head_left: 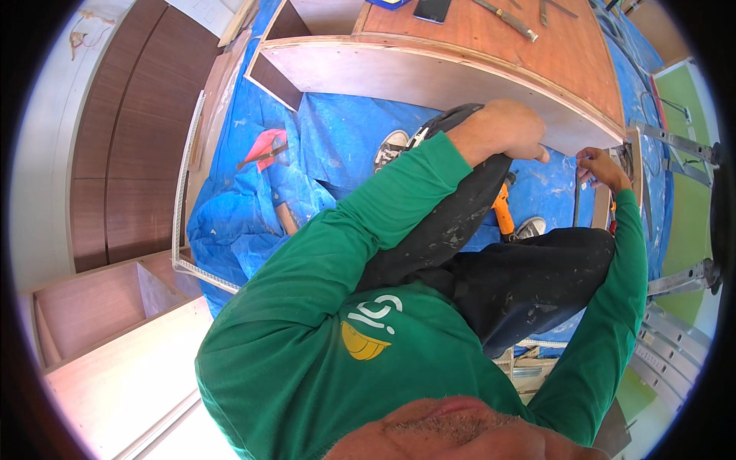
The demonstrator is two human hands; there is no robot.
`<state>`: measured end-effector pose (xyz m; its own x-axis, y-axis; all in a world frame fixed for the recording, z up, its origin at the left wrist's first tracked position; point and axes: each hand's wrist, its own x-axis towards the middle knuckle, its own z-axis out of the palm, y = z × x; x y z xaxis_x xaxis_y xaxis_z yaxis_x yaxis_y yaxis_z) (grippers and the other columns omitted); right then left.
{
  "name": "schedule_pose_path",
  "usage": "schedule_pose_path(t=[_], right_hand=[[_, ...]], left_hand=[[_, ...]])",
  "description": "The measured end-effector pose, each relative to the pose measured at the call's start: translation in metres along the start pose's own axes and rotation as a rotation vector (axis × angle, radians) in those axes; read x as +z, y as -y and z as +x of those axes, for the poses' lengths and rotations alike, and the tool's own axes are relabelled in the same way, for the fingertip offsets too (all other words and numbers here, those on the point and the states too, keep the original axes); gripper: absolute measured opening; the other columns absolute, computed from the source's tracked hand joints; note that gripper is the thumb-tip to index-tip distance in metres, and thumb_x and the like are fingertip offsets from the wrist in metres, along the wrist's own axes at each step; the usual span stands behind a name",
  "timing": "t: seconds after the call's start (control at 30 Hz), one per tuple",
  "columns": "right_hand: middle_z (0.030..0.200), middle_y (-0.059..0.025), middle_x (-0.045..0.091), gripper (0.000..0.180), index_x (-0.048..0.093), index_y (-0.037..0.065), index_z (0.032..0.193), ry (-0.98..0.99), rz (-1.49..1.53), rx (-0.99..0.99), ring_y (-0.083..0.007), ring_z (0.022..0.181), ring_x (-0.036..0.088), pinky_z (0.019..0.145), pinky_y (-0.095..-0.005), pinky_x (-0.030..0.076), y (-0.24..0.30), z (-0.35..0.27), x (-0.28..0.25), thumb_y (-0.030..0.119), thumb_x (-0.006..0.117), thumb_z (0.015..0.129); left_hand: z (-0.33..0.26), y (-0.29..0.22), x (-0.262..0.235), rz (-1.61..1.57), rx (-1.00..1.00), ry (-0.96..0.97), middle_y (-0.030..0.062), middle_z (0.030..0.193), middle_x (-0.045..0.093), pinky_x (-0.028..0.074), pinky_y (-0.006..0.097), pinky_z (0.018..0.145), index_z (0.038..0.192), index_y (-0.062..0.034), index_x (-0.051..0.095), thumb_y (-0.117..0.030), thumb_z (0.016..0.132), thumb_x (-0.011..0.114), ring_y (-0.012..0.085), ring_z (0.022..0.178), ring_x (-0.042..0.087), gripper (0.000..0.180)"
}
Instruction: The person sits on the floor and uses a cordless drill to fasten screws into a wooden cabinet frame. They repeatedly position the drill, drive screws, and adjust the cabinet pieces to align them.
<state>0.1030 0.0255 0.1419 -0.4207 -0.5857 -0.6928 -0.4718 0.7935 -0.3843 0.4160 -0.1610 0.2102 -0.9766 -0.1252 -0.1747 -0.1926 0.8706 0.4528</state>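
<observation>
My left hand is bent over my raised knee, in front of the pale side panel of a wooden cabinet. Its fingers curl downward, and whatever lies within them is hidden. By the cabinet's right front corner, my right hand has its fingertips drawn together. Anything between them is too small to name. A thin dark strip runs just below those fingertips; I cannot tell whether they touch it. Between my legs lies an orange power tool, partly covered by my knee.
Blue tarp covers the floor, with a pink cloth on it. The cabinet top carries a phone and a long-handled hand tool. A metal ladder stands at the right. Brown doors line the left.
</observation>
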Motion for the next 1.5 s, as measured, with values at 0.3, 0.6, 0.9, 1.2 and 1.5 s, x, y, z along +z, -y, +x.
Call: schedule_pose_path(t=[0.3,0.6,0.9,1.2,1.5], right_hand=[[0.096,-0.0071,0.072,0.038,0.062,0.01,0.125,0.014,-0.017,0.003,-0.019,0.081,0.072,0.069,-0.0394,0.057,0.002,-0.004,-0.001,0.032,0.066,0.094],[0.094,-0.0096,0.072,0.04,0.065,0.007,0.121,-0.006,-0.026,-0.026,-0.0223,0.084,0.074,0.065,-0.0397,0.06,0.008,-0.005,-0.001,0.034,0.066,0.092],[0.095,-0.0086,0.073,0.037,0.065,0.007,0.121,-0.008,-0.022,-0.019,-0.0221,0.085,0.074,0.069,-0.0412,0.058,0.011,-0.007,-0.001,0.031,0.065,0.093],[0.095,-0.0097,0.074,0.038,0.063,0.005,0.123,0.007,-0.008,-0.028,-0.0219,0.083,0.074,0.064,-0.0386,0.059,0.006,-0.007,-0.002,0.029,0.066,0.094],[0.095,-0.0107,0.073,0.041,0.062,0.003,0.126,0.006,0.001,-0.028,-0.0228,0.083,0.075,0.061,-0.0385,0.06,0.002,-0.001,-0.002,0.028,0.067,0.094]], left_hand=[[0.001,-0.001,0.001,-0.021,0.004,-0.024,0.0211,0.103,0.075,0.055,0.051,0.087,0.11,-0.0041,0.075,-0.053,0.094,0.065,0.04,0.102,0.071,0.053],[0.0,-0.001,0.001,-0.01,0.003,-0.037,0.0219,0.101,0.074,0.055,0.051,0.086,0.107,-0.0034,0.076,-0.053,0.095,0.065,0.0413,0.1,0.071,0.052],[0.005,-0.001,0.003,0.008,-0.01,-0.003,0.0226,0.104,0.074,0.054,0.052,0.087,0.112,-0.0042,0.075,-0.054,0.096,0.064,0.0421,0.102,0.07,0.053],[0.006,-0.003,0.003,0.037,-0.019,0.012,0.0237,0.107,0.074,0.054,0.052,0.091,0.122,-0.0032,0.072,-0.055,0.096,0.063,0.0425,0.105,0.069,0.059],[0.004,-0.004,0.001,0.038,-0.024,0.021,0.0233,0.113,0.074,0.054,0.051,0.093,0.125,-0.0032,0.071,-0.056,0.097,0.062,0.0415,0.109,0.069,0.061]])
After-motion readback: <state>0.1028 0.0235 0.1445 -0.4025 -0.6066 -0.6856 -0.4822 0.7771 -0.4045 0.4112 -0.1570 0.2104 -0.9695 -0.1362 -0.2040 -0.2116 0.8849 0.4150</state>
